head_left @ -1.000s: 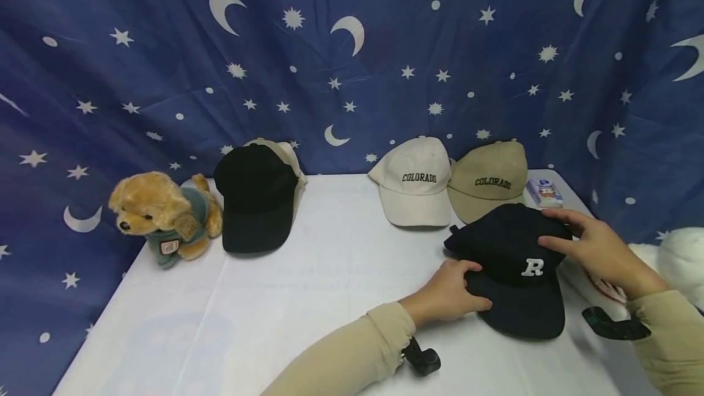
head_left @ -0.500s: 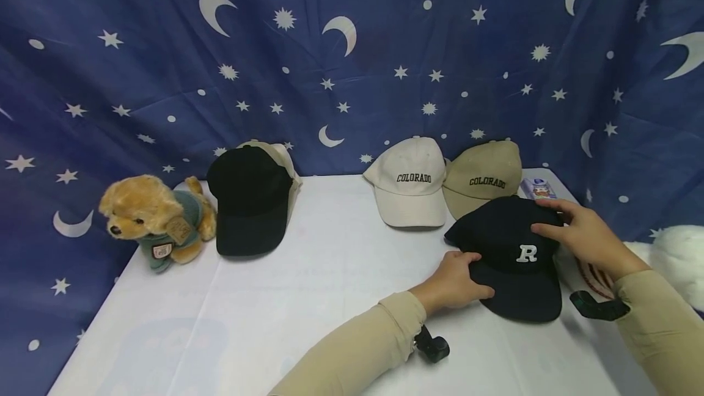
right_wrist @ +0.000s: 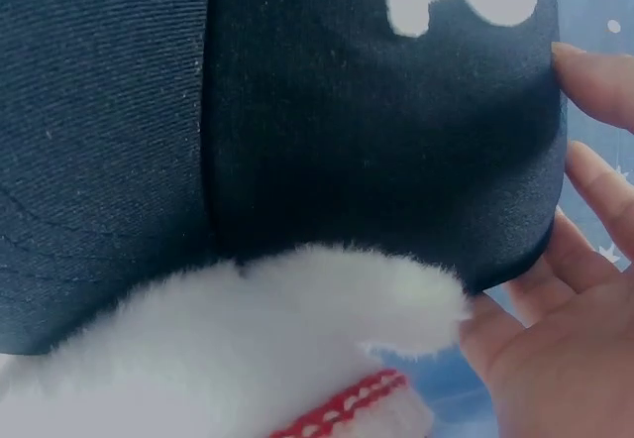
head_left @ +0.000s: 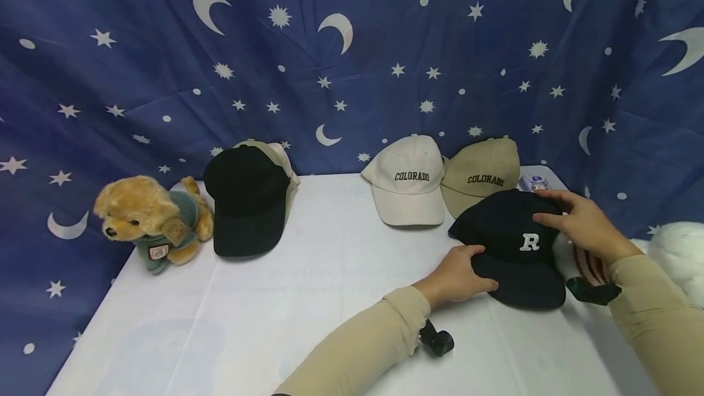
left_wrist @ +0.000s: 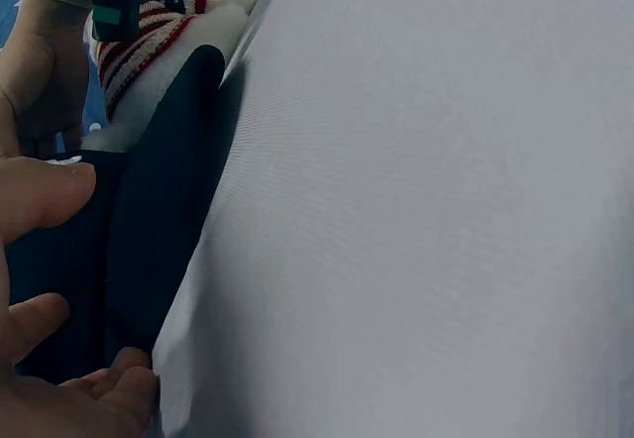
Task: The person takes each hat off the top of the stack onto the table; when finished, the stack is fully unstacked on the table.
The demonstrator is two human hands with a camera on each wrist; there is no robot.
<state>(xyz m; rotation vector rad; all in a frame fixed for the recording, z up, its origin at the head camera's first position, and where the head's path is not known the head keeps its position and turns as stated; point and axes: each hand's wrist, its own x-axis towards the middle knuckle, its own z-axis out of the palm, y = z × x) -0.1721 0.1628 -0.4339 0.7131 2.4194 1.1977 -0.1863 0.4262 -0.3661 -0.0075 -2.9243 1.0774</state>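
Observation:
A navy cap with a white letter R on its front stands on the white table at right, brim toward me. My left hand holds its left side where crown and brim meet; in the left wrist view, fingertips lie at the brim's edge. My right hand grips the crown from the upper right, and in the right wrist view its fingers bend round the crown's side. Behind the navy cap are a cream cap and a khaki cap, both lettered COLORADO.
A white plush toy in a striped knit sits close to the right of the navy cap. A small purple packet lies behind. At left are a black cap over a beige one and a plush dog. A starry blue curtain hangs behind.
Both hands have moved the navy cap back across the table, toward the khaki cap, partly covering the purple packet. The head view has shifted slightly. The other caps stay in place.

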